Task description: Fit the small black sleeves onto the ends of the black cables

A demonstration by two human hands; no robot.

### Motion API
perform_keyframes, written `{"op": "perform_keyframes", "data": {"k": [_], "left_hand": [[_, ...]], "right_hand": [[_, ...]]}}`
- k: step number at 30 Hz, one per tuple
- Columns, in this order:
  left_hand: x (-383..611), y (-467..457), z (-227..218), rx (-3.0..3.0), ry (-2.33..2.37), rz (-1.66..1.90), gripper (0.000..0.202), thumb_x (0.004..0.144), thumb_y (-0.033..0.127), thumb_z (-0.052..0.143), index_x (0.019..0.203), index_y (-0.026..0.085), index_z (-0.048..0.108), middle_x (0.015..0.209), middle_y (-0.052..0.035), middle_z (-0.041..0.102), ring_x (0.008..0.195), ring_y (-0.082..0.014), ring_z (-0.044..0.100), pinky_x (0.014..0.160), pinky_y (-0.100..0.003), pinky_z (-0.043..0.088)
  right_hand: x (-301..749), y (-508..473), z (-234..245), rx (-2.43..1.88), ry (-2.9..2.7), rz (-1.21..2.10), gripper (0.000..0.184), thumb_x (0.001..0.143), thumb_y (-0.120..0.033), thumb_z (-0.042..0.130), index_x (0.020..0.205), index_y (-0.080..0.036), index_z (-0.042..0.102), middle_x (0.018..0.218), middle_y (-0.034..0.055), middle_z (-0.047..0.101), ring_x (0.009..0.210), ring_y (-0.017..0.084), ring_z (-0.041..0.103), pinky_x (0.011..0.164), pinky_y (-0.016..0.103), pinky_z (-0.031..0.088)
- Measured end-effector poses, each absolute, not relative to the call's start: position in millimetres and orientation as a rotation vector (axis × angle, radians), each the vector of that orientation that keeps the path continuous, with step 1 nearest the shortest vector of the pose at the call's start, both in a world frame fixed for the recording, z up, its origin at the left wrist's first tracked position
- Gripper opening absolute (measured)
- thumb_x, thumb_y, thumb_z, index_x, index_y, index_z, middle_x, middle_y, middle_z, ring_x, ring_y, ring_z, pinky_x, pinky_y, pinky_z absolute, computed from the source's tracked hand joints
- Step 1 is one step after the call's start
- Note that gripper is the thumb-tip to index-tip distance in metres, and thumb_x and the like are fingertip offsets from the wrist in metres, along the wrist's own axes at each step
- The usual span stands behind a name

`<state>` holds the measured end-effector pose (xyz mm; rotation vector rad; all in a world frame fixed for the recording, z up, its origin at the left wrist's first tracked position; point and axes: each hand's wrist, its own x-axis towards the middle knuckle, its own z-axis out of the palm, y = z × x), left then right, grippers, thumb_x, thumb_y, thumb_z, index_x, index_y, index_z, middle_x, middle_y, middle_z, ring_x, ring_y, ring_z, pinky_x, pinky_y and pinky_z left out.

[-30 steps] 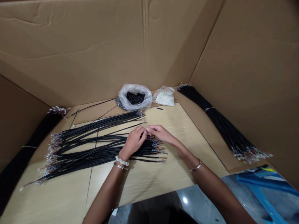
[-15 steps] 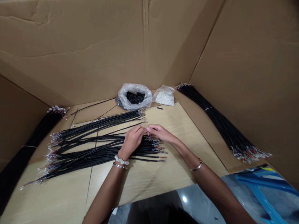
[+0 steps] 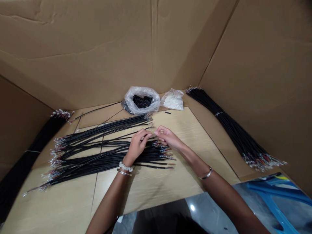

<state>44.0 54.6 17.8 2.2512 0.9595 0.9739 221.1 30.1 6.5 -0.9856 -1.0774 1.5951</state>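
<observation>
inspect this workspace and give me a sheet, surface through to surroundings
surface: pale wood-grain board on a brown cardboard sheet
job's things: loose thin black wires with metal-tipped ends, fanned out under the hands
clutter: clear plastic bag of short black pieces; clear plastic bag of small white parts; one short black piece
grippers: left hand and right hand over the wires; cannot tell whether either grip holds one
cables: two tied bundles of black cable, at left and right
surroundings: brown corrugated cardboard walls; glossy blue-and-grey sheet at lower right
</observation>
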Motion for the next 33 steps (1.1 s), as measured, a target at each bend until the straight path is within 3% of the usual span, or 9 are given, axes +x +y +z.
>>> {"op": "perform_keyframes", "data": {"k": [7, 11, 22, 33], "left_hand": [[44.6, 54.8, 17.0, 2.211, 0.930, 0.951, 0.033, 0.091, 0.038, 0.044, 0.087, 0.012, 0.065, 0.081, -0.0029, 0.058, 0.072, -0.0018, 0.048, 0.072, -0.013, 0.038], [45.4, 53.9, 18.1, 2.192, 0.925, 0.956, 0.035, 0.091, 0.039, 0.044, 0.085, 0.012, 0.065, 0.081, -0.0037, 0.059, 0.074, -0.0024, 0.049, 0.073, -0.014, 0.039], [45.0, 53.4, 18.0, 2.196, 0.921, 0.957, 0.031, 0.091, 0.036, 0.045, 0.088, 0.013, 0.066, 0.083, -0.0026, 0.059, 0.076, -0.0012, 0.051, 0.073, -0.012, 0.038], [43.2, 53.4, 15.3, 2.460, 0.918, 0.999, 0.026, 0.092, 0.029, 0.044, 0.092, 0.013, 0.065, 0.083, -0.0026, 0.060, 0.076, -0.0010, 0.050, 0.073, -0.012, 0.037]], "right_hand": [[219.7, 29.4, 10.5, -0.852, -0.825, 1.751, 0.036, 0.068, -0.037, 0.069, 0.086, -0.013, 0.051, 0.065, -0.0034, 0.046, 0.045, 0.001, 0.024, 0.040, 0.017, 0.009], [217.5, 28.2, 8.6, -0.813, -0.857, 1.732, 0.035, 0.072, -0.036, 0.071, 0.091, -0.014, 0.051, 0.068, -0.0021, 0.052, 0.044, 0.001, 0.024, 0.040, 0.016, 0.011], [214.3, 27.3, 5.5, -0.807, -0.758, 1.774, 0.043, 0.064, -0.038, 0.079, 0.080, -0.013, 0.050, 0.065, -0.0048, 0.049, 0.043, 0.000, 0.022, 0.037, 0.016, 0.009], [215.9, 28.5, 4.4, -0.774, -0.625, 1.862, 0.041, 0.062, -0.030, 0.082, 0.077, -0.013, 0.048, 0.064, -0.0041, 0.051, 0.042, -0.001, 0.024, 0.036, 0.014, 0.010]]}}
